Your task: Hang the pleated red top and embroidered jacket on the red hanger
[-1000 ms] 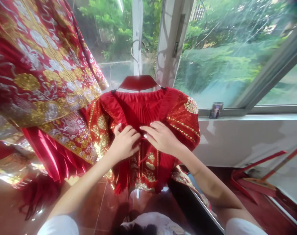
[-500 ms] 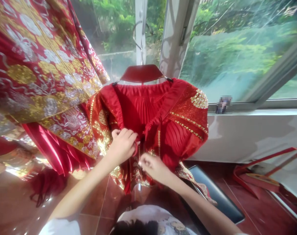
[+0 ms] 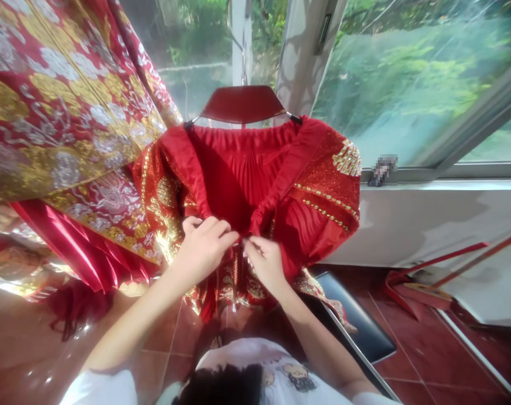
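A red gathered garment (image 3: 255,169) with gold beading and embroidery hangs from a clip hanger (image 3: 243,104) with a dark red crosspiece, clipped at both upper corners. My left hand (image 3: 208,242) is closed on the left edge of its front opening, thumb and fingers together. Close beside it, my right hand (image 3: 266,261) pinches the right edge at the low point of the opening. The fingertips of both hands almost meet there. Whatever small fastening lies between them is too small to make out. Below the hands the embroidered lower part hangs down.
At the left hangs a large red, gold and silver embroidered garment (image 3: 69,112). Windows (image 3: 407,101) stand behind, above a white sill (image 3: 441,184) with a blurred small object. A black padded seat (image 3: 356,320) and red straps (image 3: 441,259) are at lower right, over red floor tiles (image 3: 158,337).
My right hand has moved up and in to the garment's front edge, beside my left hand. The hanger and garment sit higher in view.
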Tool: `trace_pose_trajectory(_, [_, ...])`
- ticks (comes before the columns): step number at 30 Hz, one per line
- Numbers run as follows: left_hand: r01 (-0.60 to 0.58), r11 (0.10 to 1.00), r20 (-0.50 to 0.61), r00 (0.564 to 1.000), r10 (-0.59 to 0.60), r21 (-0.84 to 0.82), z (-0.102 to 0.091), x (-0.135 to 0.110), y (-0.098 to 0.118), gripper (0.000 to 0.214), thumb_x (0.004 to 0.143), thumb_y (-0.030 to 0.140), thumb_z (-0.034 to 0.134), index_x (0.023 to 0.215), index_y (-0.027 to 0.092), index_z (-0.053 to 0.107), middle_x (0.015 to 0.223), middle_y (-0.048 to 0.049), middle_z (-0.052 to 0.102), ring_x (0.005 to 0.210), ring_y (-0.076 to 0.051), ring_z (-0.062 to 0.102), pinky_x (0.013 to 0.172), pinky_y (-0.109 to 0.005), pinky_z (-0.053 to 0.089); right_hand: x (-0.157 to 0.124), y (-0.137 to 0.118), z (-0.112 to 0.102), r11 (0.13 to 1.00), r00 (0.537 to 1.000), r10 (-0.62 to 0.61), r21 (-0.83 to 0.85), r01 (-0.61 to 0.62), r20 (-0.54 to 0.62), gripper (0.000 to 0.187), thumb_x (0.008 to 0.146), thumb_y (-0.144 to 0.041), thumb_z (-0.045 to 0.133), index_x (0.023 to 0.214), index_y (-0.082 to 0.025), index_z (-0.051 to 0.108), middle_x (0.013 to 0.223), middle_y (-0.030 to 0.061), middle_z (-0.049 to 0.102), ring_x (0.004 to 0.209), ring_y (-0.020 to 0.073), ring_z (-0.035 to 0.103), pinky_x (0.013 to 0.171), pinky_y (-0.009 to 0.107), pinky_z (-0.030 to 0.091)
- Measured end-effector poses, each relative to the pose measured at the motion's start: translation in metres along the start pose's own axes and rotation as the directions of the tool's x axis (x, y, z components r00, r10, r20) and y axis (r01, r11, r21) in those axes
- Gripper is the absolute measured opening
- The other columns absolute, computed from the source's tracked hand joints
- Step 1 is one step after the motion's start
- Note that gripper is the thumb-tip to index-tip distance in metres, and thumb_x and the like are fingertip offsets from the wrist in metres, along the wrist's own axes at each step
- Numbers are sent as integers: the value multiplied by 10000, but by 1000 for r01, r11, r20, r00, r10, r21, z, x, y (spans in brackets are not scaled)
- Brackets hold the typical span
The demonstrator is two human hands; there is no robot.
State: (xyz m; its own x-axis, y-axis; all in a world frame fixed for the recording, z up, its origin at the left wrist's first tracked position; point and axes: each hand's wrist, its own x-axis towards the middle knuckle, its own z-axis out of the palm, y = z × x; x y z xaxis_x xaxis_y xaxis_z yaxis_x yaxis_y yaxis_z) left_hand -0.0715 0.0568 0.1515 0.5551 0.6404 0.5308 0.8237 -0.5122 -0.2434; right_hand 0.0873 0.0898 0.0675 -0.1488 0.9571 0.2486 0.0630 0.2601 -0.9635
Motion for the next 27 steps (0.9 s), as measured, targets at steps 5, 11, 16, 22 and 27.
trace_pose_trajectory(5, [59, 998, -51, 997, -58, 15, -9, -19, -6, 273, 902, 47, 459, 968, 224, 656, 883, -10, 688, 806, -171, 559, 757, -395, 259, -19, 69, 13, 961, 958, 245, -165, -220, 147, 291, 794, -283, 446, 517, -196, 426, 468, -17, 479, 453, 95, 459, 474, 204, 348])
trace_pose_trajectory(11, [104, 966, 162, 984, -67, -235, -31, -41, -29, 324, 878, 62, 460, 1045, 248, 665, 985, -25, 662, 911, -182, 588, 842, -397, 375, -37, 64, -22, 928, 916, 285, -319, -191, 282, 321, 839, -297, 455, 542, -186, 499, 495, 14, 577, 484, 128, 559, 524, 225, 408])
trace_pose_trajectory(16, [366, 813, -153, 866, -475, -454, -37, -23, -24, 312, 891, 188, 476, 1170, 245, 603, 1099, -66, 609, 1012, -199, 591, 840, -344, 502, -6, -30, -69, 832, 880, -296, -553, 47, -371, 319, 886, -449, 509, 706, -198, 590, 632, 45, 625, 589, 151, 568, 628, 272, 459])
trace_pose_trajectory(22, [702, 622, -412, 481, -774, -347, 14, 34, -36, 567, 779, 345, 621, 1277, 115, 474, 1212, -225, 531, 1080, -363, 568, 851, -494, 496, 70, -57, -58, 773, 653, -502, -632, 45, -567, 476, 781, -357, 616, 1178, -99, 562, 1088, 179, 611, 855, 242, 599, 820, 412, 485])
trace_pose_trajectory(27, [638, 513, -117, 557, -822, -574, -7, 32, -87, 195, 720, 201, 475, 859, 150, 603, 776, -69, 630, 793, -241, 624, 799, -418, 521, 72, -62, -89, 934, 803, -291, -336, 121, -519, 120, 751, -219, 476, 772, -170, 582, 647, 34, 568, 576, 157, 522, 639, 325, 464])
